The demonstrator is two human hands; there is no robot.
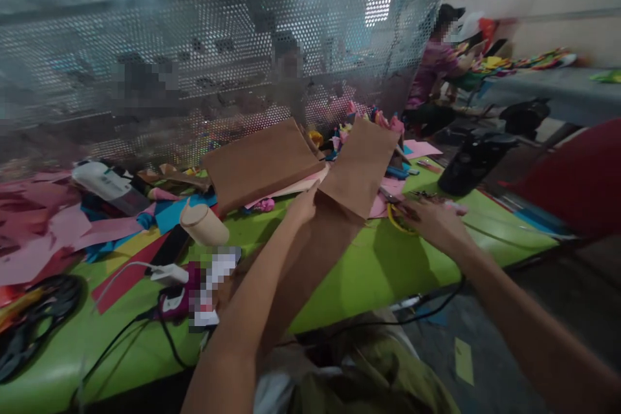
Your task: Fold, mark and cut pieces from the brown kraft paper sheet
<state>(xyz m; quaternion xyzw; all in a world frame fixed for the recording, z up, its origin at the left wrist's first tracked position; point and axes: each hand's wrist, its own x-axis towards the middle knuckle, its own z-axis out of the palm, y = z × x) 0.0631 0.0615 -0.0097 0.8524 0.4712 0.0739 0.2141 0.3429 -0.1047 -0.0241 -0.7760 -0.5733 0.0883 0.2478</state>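
My left hand [301, 208] is closed on the edge of a long piece of brown paper [363, 162]. The paper is creased: one panel rises away from me, and the rest slopes down past my forearm. To the right, my right hand [436, 223] is closed around what looks like a pair of scissors [389, 195], blades pointing left toward the paper. Its fingers are blurred and partly hide the handles. Just under those fingers lies a yellow ring [398, 220]. Behind my left hand rests another folded brown sheet [262, 165].
On the green table [339, 291] stand a cardboard tube [204, 225], a purple power strip [182, 297] with cables, and a black tumbler [473, 162]. Pink paper scraps [43, 226] pile up at left. A perforated metal screen [218, 71] borders the back; a person [429, 71] sits beyond it.
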